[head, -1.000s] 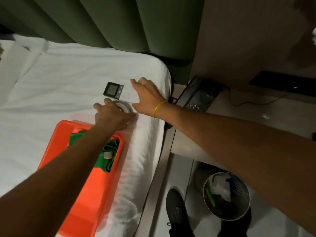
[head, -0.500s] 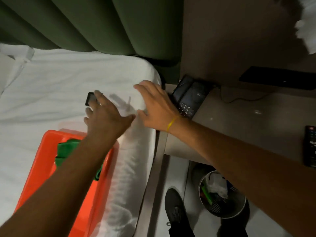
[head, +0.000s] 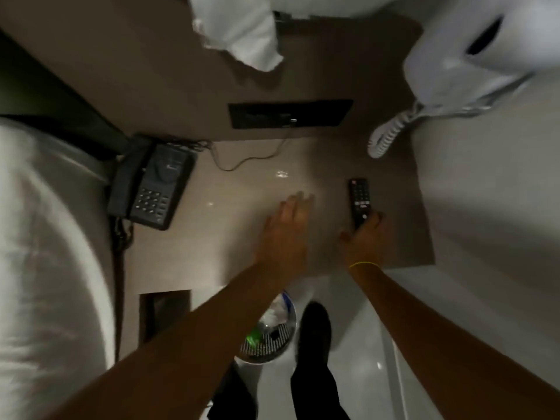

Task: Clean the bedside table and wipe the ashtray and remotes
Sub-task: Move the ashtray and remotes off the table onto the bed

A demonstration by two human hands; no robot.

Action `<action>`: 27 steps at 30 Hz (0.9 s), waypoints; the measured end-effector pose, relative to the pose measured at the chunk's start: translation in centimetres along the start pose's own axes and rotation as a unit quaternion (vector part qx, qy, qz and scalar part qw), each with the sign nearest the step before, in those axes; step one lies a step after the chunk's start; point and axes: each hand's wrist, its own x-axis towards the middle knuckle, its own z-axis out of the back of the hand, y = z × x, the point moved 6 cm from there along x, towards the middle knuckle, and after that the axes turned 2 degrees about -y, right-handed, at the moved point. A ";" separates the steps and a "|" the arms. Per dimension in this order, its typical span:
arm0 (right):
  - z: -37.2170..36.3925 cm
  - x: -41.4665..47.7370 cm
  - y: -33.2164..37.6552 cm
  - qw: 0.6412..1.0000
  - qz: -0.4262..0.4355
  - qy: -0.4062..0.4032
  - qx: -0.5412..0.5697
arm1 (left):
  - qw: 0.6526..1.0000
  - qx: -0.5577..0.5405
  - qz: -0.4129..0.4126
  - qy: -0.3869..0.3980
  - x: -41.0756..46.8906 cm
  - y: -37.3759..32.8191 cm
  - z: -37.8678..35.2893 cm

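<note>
your right hand (head: 362,241) has its grip closed on the near end of the remote (head: 359,201), a slim black bar with rows of small buttons, lying on the table (head: 242,189). your left hand (head: 288,225) is spread open, empty, just left of that grip.

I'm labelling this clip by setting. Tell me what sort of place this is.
Most likely a hotel bedroom. A white bed sits beside a bedside table carrying a corded desk phone and a TV remote, which the right hand is touching. A small waste bin stands below.
</note>
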 end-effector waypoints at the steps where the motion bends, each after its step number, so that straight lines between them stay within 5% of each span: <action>1: -0.4 0.4 -1.8 1.000 -0.028 0.007 -0.001 | 0.999 0.019 -0.012 0.030 0.7 -1.4 -2.1; 8: -2.7 1.1 -5.8 0.998 -0.022 0.056 0.019 | 0.987 0.102 -0.023 0.122 2.3 -3.7 -11.9; 18: -3.0 1.9 -5.7 0.993 0.021 0.093 0.072 | 0.987 0.110 -0.004 0.119 2.5 -2.4 -15.5; 24: -1.7 -0.5 -0.7 0.978 0.092 0.117 0.148 | 0.994 -0.067 0.072 0.044 4.0 -0.8 -9.0; 27: -1.2 -2.2 2.5 0.967 0.125 0.127 0.183 | 0.940 -0.275 0.183 -0.089 4.1 2.1 -3.7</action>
